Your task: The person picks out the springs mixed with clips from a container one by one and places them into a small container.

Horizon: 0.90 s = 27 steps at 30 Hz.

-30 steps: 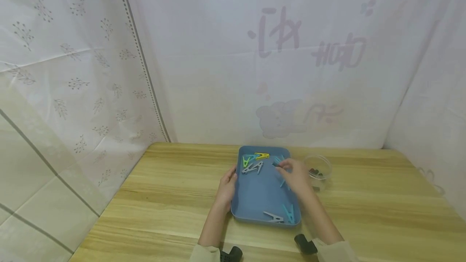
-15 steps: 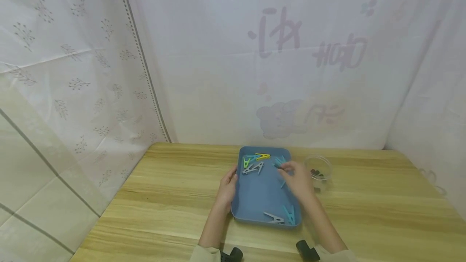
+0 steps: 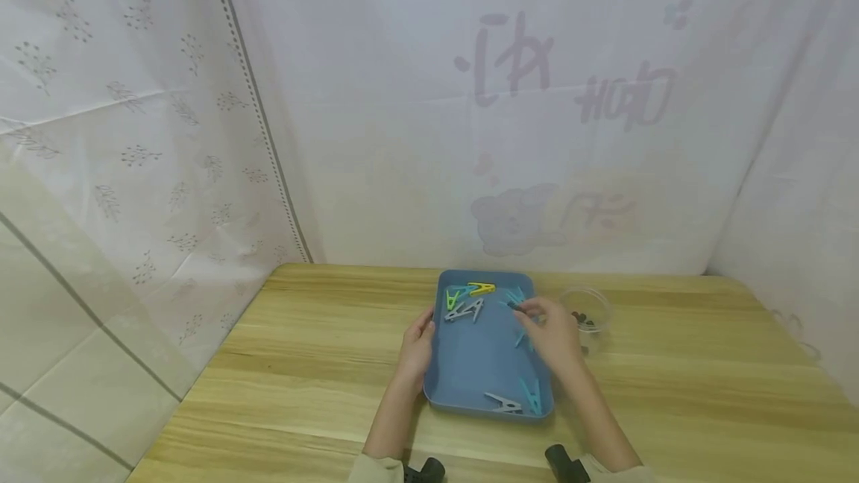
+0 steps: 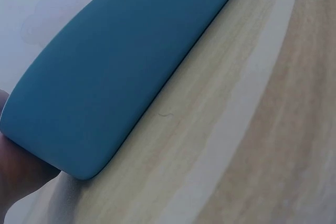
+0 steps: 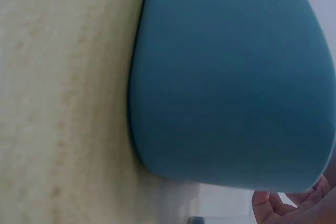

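A shallow blue tray lies on the wooden table with several plastic clothespins in it. My left hand grips its left side, with the thumb at the rim; the left wrist view shows only the tray's outer wall and part of the hand. Over the tray's right side, my right hand pinches a small dark piece, its kind too small to tell. Close by the fingertips are blue clothespins. Yellow, green and grey clothespins lie at the back left.
Right of the tray stands a clear round container with several small dark pieces inside, partly behind my right hand. A grey clothespin and a blue clothespin lie at the tray's near end. A pale printed curtain hangs behind the table.
My right hand has shifted very slightly right and toward me, still pinching the dark piece by the blue clothespins. My left hand stays on the tray.
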Each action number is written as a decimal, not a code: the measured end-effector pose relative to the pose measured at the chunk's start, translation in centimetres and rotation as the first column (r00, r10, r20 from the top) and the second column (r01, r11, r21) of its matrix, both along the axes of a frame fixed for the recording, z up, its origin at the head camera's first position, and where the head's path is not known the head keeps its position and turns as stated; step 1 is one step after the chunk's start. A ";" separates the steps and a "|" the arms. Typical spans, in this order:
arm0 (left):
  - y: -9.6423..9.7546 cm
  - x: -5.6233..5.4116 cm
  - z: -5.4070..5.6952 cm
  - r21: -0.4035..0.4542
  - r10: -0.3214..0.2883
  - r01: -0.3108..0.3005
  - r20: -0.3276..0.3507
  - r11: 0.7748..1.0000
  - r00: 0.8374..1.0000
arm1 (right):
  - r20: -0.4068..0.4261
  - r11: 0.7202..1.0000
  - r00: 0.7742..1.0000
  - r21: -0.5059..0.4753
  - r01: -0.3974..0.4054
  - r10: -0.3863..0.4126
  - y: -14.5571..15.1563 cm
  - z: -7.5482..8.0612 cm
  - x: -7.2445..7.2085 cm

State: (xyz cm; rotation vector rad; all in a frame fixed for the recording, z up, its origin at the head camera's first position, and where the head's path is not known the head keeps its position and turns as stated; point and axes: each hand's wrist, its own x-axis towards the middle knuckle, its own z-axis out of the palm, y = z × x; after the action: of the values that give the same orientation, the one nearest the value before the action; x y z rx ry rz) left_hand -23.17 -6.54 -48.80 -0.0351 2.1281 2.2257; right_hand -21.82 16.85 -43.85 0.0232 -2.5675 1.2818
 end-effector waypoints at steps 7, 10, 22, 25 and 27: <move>-0.1 -0.1 0.3 -0.008 0.001 -0.001 -0.006 1.000 1.000 | -0.020 1.000 1.000 -0.011 -0.006 0.005 0.3 0.2 -0.1; -0.1 -0.2 0.4 -0.013 0.007 -0.007 -0.006 1.000 1.000 | -0.018 1.000 1.000 -0.019 -0.009 0.008 0.2 0.5 0.0; 0.0 0.1 0.3 -0.051 0.017 -0.017 -0.014 0.999 1.000 | 0.004 1.000 1.000 -0.015 -0.007 0.007 0.2 0.9 0.5; 0.1 0.1 0.2 -0.049 0.011 -0.012 -0.023 0.999 1.000 | 0.011 1.000 1.000 -0.016 -0.004 0.005 0.3 0.9 0.6; 0.1 0.1 0.1 -0.050 0.007 -0.008 -0.026 0.999 1.000 | 0.014 1.000 1.000 -0.021 -0.003 0.003 0.3 0.8 0.6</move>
State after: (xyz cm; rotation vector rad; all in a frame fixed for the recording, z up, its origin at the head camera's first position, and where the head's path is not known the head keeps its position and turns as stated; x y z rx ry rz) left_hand -23.07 -6.44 -48.65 -0.0171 2.2002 2.1885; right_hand -21.21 17.19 -43.00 0.0139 -2.5668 1.3146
